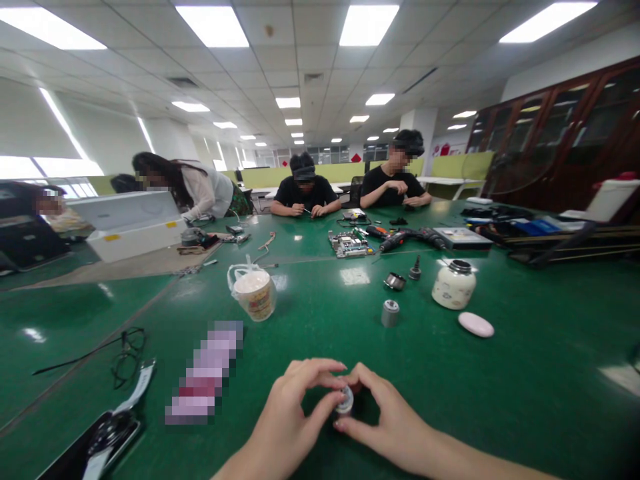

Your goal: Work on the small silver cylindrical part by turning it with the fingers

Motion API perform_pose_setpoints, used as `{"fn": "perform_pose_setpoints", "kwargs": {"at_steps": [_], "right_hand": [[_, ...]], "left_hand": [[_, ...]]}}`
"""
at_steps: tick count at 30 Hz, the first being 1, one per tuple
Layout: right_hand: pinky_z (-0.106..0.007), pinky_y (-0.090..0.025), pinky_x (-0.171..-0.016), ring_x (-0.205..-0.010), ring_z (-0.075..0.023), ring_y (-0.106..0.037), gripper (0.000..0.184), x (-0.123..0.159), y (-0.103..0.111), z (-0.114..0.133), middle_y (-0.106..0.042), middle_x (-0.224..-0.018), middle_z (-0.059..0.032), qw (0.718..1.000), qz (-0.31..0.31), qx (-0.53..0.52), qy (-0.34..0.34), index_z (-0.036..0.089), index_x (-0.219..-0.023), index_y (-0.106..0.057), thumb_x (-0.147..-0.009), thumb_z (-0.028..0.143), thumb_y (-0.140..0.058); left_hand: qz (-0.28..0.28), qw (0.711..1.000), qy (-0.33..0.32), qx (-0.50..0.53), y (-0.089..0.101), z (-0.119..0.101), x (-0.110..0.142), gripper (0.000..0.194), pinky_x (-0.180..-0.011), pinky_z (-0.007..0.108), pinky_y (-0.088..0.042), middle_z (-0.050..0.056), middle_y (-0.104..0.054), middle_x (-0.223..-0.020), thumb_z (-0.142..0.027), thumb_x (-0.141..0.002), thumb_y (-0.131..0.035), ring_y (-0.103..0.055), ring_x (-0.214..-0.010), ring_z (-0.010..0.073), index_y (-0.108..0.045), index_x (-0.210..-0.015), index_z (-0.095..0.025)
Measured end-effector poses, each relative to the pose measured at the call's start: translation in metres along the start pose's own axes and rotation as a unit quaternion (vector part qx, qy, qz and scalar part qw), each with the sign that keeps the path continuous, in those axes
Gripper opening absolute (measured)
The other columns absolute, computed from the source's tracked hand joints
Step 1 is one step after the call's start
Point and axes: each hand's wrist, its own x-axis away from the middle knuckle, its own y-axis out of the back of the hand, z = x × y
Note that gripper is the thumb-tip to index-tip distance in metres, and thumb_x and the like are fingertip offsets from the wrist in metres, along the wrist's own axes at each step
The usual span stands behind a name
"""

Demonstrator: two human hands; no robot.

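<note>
green table (310,320): from my end of the head feed, i see a bagged cup (257,297) ahead and left, with a blurred-out purple item (205,373) nearer my left hand (295,407).
right side ahead: second metal cylinder (390,313) upright, silver ring part (395,281) and dark tapered part (415,269) beyond it, then cream jar (454,287) and pink oval piece (476,325).
far side: circuit board (350,245) just beside power drills (393,239).
in the way: my own fingers, which hide much of the held part's sides.
small metal cylinder (345,404): low centre, between my hands; round end up, long axis near vertical; i cannot tell whether its base touches the table.
hands: left and right hand (393,417) together, fingertips closed around that cylinder.
</note>
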Motion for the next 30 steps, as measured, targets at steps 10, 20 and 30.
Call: {"fn": "perform_pose_setpoints", "kwargs": {"at_steps": [10,20,30], "right_hand": [[-0.04,-0.045,-0.099,-0.111,-0.0243,-0.059,0.054,0.007,0.01,0.01,-0.063,-0.116,-0.007,0.994,-0.021,-0.04,0.097,0.022,-0.118,-0.052,-0.068,0.003,-0.058],[-0.041,-0.049,-0.092,-0.101,-0.0233,-0.065,0.033,0.002,0.018,0.023,-0.068,-0.102,-0.0058,0.995,-0.031,-0.041,0.085,0.022,-0.104,-0.06,-0.077,0.005,-0.055],[-0.04,-0.048,-0.094,-0.105,-0.0236,-0.064,0.028,-0.002,0.022,0.029,-0.069,-0.108,-0.0062,0.997,-0.043,-0.023,0.056,0.022,-0.107,-0.061,-0.082,0.009,-0.058]], "left_hand": [[0.0,0.998,0.055,0.015,-0.014,0.013,0.014,0.093,-0.104,0.045,-0.041,0.007,-0.056,-0.137,-0.02,-0.075,-0.076,-0.053,-0.126,0.0285,-0.019,-0.147,-0.034],[0.009,0.994,0.102,0.047,-0.024,0.016,0.014,0.067,-0.08,0.03,-0.048,-0.003,-0.068,-0.088,-0.01,-0.073,-0.072,-0.065,-0.082,0.0186,-0.04,-0.13,-0.027],[-0.012,0.995,0.081,0.057,-0.025,0.015,0.015,0.057,-0.076,0.028,-0.05,-0.003,-0.069,-0.084,-0.006,-0.07,-0.072,-0.064,-0.078,0.0174,-0.048,-0.118,-0.025]]}}
